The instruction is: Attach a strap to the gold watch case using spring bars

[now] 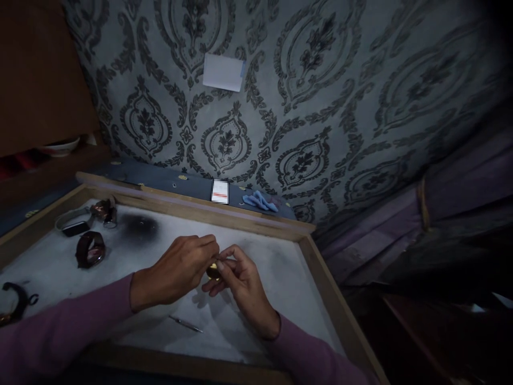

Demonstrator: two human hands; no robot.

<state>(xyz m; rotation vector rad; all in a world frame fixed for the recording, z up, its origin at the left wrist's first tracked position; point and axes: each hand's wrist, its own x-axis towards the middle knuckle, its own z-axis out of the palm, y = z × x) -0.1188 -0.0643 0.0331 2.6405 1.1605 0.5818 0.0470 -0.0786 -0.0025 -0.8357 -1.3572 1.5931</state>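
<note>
My right hand point(242, 280) is closed around a small, round, gold-coloured watch case point(214, 271), thumb on its near edge and fingers behind. My left hand point(176, 270) meets it from the left, its fingers pinched together at the top of the case. Whatever the left fingertips grip is hidden behind the knuckles. Both hands are over the white floor of a shallow wooden tray point(320, 289). Below them lies a thin metal screwdriver-like tool point(186, 324), touched by neither hand.
At the tray's left are a dark-strapped watch point(90, 250), a grey-strapped watch point(76, 227), other watches point(106, 211) and a black strap point(18, 299). Behind the far rim lie a lit phone point(220, 191) and a blue cloth point(259, 201). A patterned wall rises beyond; a purple curtain point(380, 235) hangs right.
</note>
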